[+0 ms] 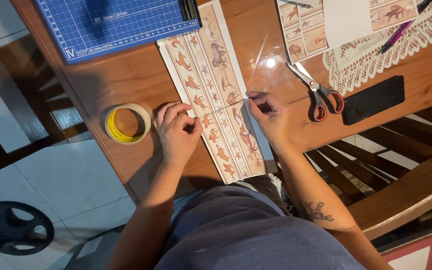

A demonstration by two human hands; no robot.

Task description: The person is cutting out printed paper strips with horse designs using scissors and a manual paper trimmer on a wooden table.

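A: In the head view, what do the hands hold?

B: A thin strip (222, 106), pale and maybe clear tape, stretched between them. The left hand (178, 131) pinches one end between thumb and forefinger, the other fingers curled in. The right hand (268, 117) pinches the other end the same way. Both pinches are closed on the strip.

A: And where does that strip sit?

B: It runs across a long printed paper sheet (215, 95), cream with rows of orange and brown horses and stars. The strip crosses the sheet near its middle; whether it touches the paper I cannot tell. The sheet lies on a wooden table (141, 75), passing under the line between the two pinches.

A: What lies around the grips?

B: Just outside the left pinch stands a roll of tape (127, 123) with a yellow core, near the knuckles but apart from them. Beyond the right pinch, a little off, lie scissors (316, 92) with red and grey handles, and past them a black phone (373, 99). Up from the left hand is a blue cutting mat (111, 25). Up from the right hand lie more horse prints (303, 30) and a lace doily (391, 45) with a pink pen (401, 31) on it
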